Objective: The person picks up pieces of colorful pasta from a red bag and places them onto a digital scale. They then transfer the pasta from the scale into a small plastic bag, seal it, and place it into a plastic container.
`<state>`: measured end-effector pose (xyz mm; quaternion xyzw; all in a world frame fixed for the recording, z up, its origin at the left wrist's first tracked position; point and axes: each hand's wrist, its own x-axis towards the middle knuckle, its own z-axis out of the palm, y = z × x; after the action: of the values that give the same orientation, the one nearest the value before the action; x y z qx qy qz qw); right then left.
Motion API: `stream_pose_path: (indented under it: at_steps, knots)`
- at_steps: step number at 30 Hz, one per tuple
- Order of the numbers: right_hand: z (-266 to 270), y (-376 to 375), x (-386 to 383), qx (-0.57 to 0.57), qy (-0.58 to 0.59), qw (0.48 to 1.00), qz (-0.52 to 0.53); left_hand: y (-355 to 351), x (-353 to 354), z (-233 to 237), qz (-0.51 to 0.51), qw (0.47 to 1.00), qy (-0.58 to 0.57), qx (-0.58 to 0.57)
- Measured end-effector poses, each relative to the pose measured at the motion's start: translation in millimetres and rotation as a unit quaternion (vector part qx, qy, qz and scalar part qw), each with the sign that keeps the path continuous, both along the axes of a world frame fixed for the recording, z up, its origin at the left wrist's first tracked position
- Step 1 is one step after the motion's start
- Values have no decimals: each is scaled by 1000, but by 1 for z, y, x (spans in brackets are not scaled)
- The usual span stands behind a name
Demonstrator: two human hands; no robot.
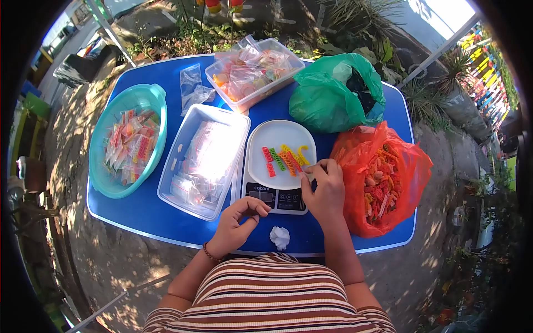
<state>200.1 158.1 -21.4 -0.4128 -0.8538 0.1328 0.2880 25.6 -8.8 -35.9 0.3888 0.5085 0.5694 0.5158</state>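
Pink, green, orange and yellow spiral pieces [275, 159] lie on the white plate [282, 131] of a kitchen scale [290, 204]. My right hand [326, 187] is at the plate's lower right edge, thumb and index finger pinched at an orange-red piece [297, 161]. My left hand [239, 222] hovers by the scale's lower left corner, fingers curled together; nothing shows in it. To the right, an open red bag [412, 166] holds many colourful pieces [382, 186].
Small plastic bags fill a white tray [172, 166] left of the scale. Filled packets lie in a teal basin [100, 161] and a clear container [266, 99]. A green bag [316, 100] stands behind; crumpled white paper [280, 237] lies in front.
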Motion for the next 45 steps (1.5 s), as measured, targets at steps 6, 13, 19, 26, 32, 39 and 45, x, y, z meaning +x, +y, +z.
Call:
stream_pose_path:
  at_steps: [6,13,19,26,32,39,45]
  knots:
    - [-2,3,-9,10,-3,1000,11,-5,4,0,1,1000,12,-7]
    - [64,4,58,137,119,971,-156,-6,3,-2,-31,999,9,-19]
    - [76,7,79,178,112,955,-210,4,3,-4,-15,1000,10,2]
    - [16,13,10,7,42,999,13,3,6,-2,-16,1000,18,1]
    - [-5,22,1,17,41,999,30,-4,4,1,-33,999,21,-19]
    - [71,13,68,158,174,959,-159,-2,0,-3,-16,1000,4,-20]
    - [67,9,93,180,165,948,-203,3,-2,-2,-3,1000,-3,-9]
